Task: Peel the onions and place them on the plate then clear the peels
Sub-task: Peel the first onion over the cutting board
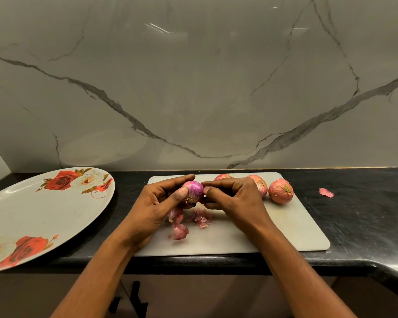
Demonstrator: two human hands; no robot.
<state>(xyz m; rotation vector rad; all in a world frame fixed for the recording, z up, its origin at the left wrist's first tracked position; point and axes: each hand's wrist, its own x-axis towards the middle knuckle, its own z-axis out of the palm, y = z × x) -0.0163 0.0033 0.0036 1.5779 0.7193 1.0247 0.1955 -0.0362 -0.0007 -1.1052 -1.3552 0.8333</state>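
Midway through peeling, the left hand (161, 199) is gripping the onion (195, 189), root end toward the person, while fingers (216, 185) of the right hand (236, 197) are pinching at the onion's right flank.

I read the small round glossy onion (194, 190) as bright purple, with a paler pink patch near its top. The three round papery-skinned onions (281, 191) beside it look salmon-pink with fine darker lines. The thin dry peel scraps (200, 216) are dusty pink, and so is the lone peel flake (326, 192) on the black stone counter (365, 214), which is faintly speckled. The flat rectangular cutting board (285, 226) is plain light grey. The large oval white plate (32, 214) carries red and white roses with brown-gold leaves. The polished marble wall (193, 88) is grey-beige, crossed by dark grey veins.
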